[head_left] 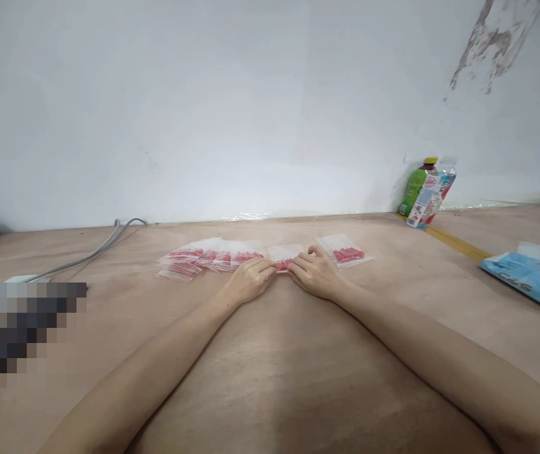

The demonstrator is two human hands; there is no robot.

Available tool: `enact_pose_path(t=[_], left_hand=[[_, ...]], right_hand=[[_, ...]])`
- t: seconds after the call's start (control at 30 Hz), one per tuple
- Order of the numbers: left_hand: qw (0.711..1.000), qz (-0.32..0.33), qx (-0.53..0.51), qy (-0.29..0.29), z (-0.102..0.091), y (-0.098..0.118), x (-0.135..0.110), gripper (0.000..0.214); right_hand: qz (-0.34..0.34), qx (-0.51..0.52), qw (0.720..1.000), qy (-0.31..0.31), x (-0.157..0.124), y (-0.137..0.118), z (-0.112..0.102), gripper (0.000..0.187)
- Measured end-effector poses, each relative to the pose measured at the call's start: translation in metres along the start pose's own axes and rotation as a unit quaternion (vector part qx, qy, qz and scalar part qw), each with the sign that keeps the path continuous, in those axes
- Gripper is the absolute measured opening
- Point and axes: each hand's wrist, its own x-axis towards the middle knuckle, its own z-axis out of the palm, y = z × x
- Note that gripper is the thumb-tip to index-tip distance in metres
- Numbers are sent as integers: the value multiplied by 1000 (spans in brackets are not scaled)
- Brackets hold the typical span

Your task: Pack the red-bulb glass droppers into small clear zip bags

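Between my two hands lies a small clear plastic bag (285,253) with red pieces in its lower part. My left hand (252,279) is closed on the bag's left side, fingertips at its lower edge. The right side is held by my right hand (315,272), whose fingers are curled, with one finger bent up. To the left, several similar bags (213,254) with red pieces overlap in a row. One more such bag (344,251) lies flat just beyond my right hand. What the red pieces are is too small to tell.
At the wall on the right stand a green bottle with a yellow cap (414,189) and a printed bottle (431,198). A blue package (530,277) lies at the far right. A grey cable (94,252) runs across the left, near a blurred-out object (19,328).
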Motion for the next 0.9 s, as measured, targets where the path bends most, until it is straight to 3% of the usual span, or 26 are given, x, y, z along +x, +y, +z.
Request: enact_pose_path(t=[0.3,0.67,0.8,0.9], left_hand=[[1000,-10,-25,11,-2,1,-1,19],[998,-57,5,-10,-7,4,2,16],[989,-136,61,-10,-13,-3,-2,43],[980,-174,94,-21,-13,-10,-8,38]], right_hand=[[59,22,998,15,-44,27,-10,24],[163,53,983,-57,-21,5,0,20],[192,28,981,-5,-27,20,3,22],[187,46,980,58,-40,44,-2,22]])
